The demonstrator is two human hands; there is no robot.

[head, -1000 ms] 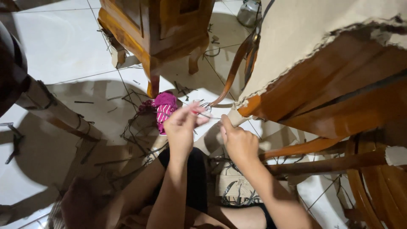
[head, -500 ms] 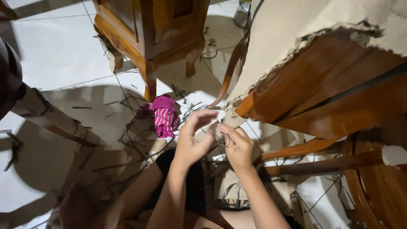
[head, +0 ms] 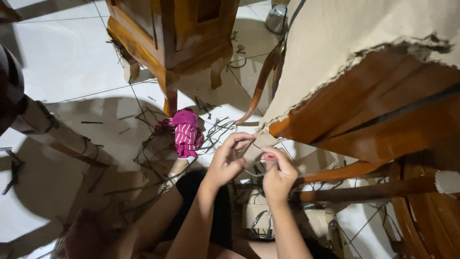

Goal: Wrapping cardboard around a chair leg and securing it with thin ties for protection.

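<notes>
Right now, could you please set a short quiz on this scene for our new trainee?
1. True or false: the left hand and right hand are close together, fingers pinched on a thin strand.
2. What lies on the floor tiles left of the hands? A) pink striped cloth B) blue bucket C) green bottle
3. Fill in: cardboard wrapping covers the wooden ____ on the right.

Key: 1 true; 2 A; 3 furniture.
</notes>
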